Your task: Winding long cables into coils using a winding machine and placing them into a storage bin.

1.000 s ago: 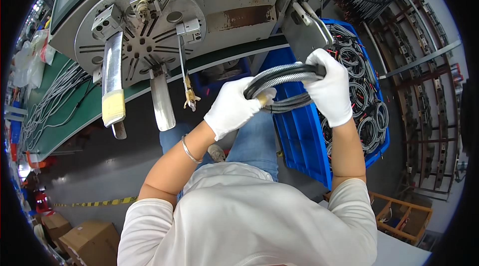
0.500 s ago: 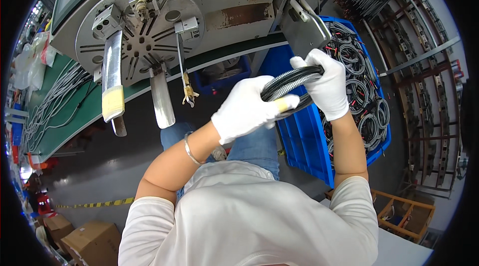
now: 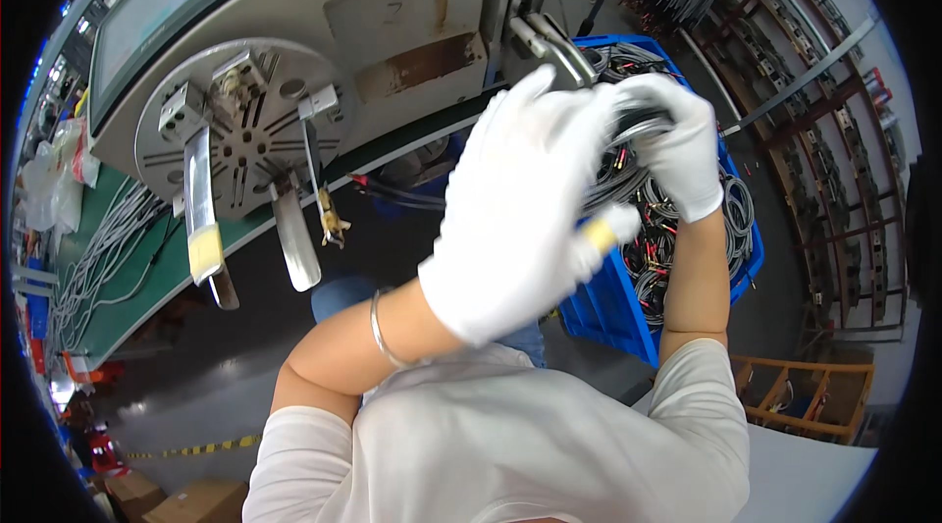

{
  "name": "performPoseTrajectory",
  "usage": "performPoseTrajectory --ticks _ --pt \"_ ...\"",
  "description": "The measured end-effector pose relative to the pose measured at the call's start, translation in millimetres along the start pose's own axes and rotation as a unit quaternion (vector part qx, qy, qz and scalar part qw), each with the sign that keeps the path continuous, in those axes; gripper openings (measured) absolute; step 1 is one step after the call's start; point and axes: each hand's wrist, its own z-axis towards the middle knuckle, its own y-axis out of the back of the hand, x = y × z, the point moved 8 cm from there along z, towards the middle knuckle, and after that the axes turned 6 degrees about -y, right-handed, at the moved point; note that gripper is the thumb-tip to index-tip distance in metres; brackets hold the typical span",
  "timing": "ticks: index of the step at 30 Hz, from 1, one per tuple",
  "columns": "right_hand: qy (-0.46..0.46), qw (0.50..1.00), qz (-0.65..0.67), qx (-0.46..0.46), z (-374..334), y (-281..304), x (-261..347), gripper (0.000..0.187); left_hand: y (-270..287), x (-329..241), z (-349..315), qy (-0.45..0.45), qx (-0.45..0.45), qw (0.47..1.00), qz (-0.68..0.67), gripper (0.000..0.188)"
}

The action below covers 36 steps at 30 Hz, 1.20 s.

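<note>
A dark, braided cable coil [image 3: 643,123] is gripped by my right hand [image 3: 677,145], white-gloved, with its fingers curled round the upper part. My left hand [image 3: 525,199], in the same kind of glove, is raised beside the coil with its back towards me. Its fingers stretch upward and its thumb, banded in yellow, stands apart; motion smears their edges. Part of the coil lies hidden behind that hand. Out to the left of it, a dark cable end [image 3: 397,193] with a red tip pokes out.
At the left, a round slotted metal plate [image 3: 245,145] carries protruding blades, one wrapped in yellow. Grey cables [image 3: 103,253] lie on the green bench. Under my right forearm is a blue bin [image 3: 613,322] full of coiled cables. Metal racks [image 3: 819,165] stand far right.
My left hand has come off its grip on the coil and swung up, fingers stretched. The coil stays in my right hand. A red-tipped cable end now shows at left, and the view has shifted.
</note>
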Motion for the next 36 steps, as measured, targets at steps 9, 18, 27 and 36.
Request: performPoseTrajectory --ticks 9,18,27,36 --pt "0.168 0.865 -0.432 -0.189 -14.3 60.1 -37.2 0.011 -65.2 4.9 -25.7 0.015 0.07 0.98 -0.183 0.056" --pt "-0.041 0.823 0.533 -0.195 45.8 -12.5 -69.1 0.013 -104.0 87.3 14.7 0.229 -0.143 0.835 -0.479 0.02" --pt "-0.081 0.967 0.053 -0.236 109.5 -26.5 -93.9 0.02 -77.3 167.2 43.8 0.263 -0.219 0.888 -0.306 0.017" --pt "-0.028 0.944 0.153 -0.29 116.2 -49.7 -121.7 0.03 -80.7 192.7 36.7 0.266 -0.251 0.887 -0.281 0.017"
